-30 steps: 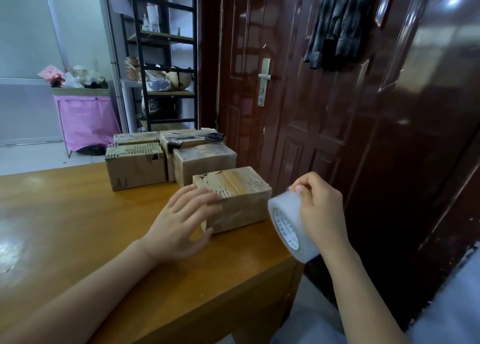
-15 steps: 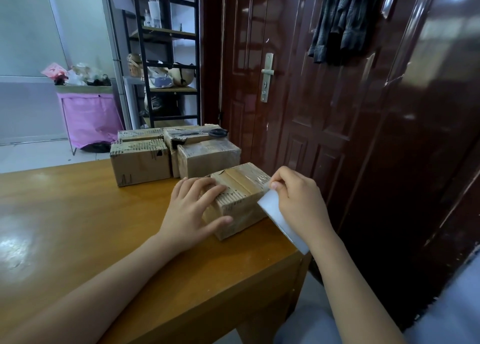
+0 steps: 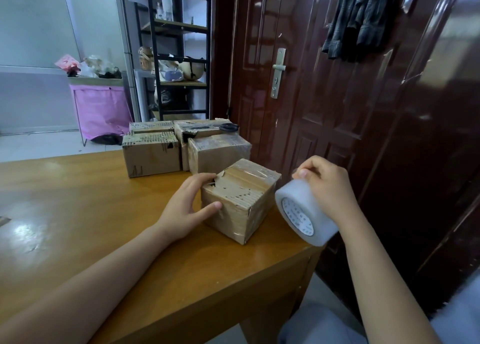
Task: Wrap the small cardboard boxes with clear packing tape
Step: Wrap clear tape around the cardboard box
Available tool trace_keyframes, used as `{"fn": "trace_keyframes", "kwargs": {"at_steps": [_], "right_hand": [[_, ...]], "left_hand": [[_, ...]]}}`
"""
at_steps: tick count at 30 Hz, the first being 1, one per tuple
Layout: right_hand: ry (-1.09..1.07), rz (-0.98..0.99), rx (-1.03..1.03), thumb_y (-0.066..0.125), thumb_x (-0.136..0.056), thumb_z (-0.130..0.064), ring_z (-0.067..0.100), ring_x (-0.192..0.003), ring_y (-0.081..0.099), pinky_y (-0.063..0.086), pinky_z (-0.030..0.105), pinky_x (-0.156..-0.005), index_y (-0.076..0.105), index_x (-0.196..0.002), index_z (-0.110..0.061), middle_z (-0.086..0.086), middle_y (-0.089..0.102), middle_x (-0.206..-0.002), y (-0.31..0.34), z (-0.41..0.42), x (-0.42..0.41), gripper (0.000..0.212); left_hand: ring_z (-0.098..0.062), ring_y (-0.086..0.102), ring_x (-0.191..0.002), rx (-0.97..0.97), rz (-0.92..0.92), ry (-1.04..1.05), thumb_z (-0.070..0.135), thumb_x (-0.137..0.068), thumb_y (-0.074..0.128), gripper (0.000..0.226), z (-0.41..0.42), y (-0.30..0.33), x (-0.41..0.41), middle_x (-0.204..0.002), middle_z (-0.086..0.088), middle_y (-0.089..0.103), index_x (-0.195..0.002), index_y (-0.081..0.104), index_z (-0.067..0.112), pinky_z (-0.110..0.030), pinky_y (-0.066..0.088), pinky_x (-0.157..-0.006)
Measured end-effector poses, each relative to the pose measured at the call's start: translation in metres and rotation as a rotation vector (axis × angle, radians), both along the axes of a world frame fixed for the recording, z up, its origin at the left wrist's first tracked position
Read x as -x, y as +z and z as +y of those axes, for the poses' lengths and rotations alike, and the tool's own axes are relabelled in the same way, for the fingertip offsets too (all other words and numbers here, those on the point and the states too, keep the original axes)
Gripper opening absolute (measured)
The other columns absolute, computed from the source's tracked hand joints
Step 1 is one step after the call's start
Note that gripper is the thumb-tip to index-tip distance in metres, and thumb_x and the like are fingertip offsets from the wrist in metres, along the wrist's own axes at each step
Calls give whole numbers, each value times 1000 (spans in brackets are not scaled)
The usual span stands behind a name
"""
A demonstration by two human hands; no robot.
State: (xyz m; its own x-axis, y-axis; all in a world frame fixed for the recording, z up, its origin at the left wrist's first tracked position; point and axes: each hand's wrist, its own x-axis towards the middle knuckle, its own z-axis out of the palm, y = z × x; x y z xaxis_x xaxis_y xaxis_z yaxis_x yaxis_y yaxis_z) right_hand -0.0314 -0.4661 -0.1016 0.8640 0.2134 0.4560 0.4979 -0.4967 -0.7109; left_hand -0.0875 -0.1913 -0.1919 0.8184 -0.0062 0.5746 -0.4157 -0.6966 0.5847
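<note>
Tabletop [image 3: 78,214] of varnished wood filled the lower left of the view, its near corner ending beside a dark red door [image 3: 324,110] at about two o'clock. Four cardboard boxes [image 3: 150,154] stood huddled together at twelve o'clock from the hands, with black scissors [image 3: 228,127] lying on top of the rear right one. A fifth box [image 3: 241,198], turned corner-on and glossy with tape already on its top, sat near the table's right edge. The tape roll [image 3: 304,214] hung in the air at three o'clock from that box, just beside it and off the table edge. The left hand [image 3: 187,208] held the box steady, fingers curled over its top left edge and thumb pressed against the near face. The right hand [image 3: 327,188] gripped the roll from above, fingers wrapped over its rim. Whether a clear strip ran between roll and box could not be told. Judging by this, a band was being drawn out; the next move likely called for carrying the roll round an untaped face while the left hand kept the box from turning.
</note>
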Motion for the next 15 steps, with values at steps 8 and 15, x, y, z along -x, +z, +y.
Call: {"fn": "trace_keyframes", "kwargs": {"at_steps": [8, 15], "right_hand": [[-54, 45, -85, 51, -97, -6, -6, -78, 60, 39, 7, -66, 63, -81, -10, -9, 69, -84, -5, -17, -13, 21], [-33, 29, -91, 51, -97, -6, -10, -76, 60, 40, 4, -63, 63, -81, -10, -8, 69, -84, -8, -18, -12, 21]], "left_hand": [[4, 46, -108, -116, -123, 83, 85, -75, 44, 78, -8, 0, 3, -119, 11, 54, -123, 53, 25, -11, 40, -86], [-8, 51, -98, -253, -423, 98, 71, -85, 50, 57, -19, -4, -1, -109, 3, 48, -107, 50, 18, -21, 53, -71]]}}
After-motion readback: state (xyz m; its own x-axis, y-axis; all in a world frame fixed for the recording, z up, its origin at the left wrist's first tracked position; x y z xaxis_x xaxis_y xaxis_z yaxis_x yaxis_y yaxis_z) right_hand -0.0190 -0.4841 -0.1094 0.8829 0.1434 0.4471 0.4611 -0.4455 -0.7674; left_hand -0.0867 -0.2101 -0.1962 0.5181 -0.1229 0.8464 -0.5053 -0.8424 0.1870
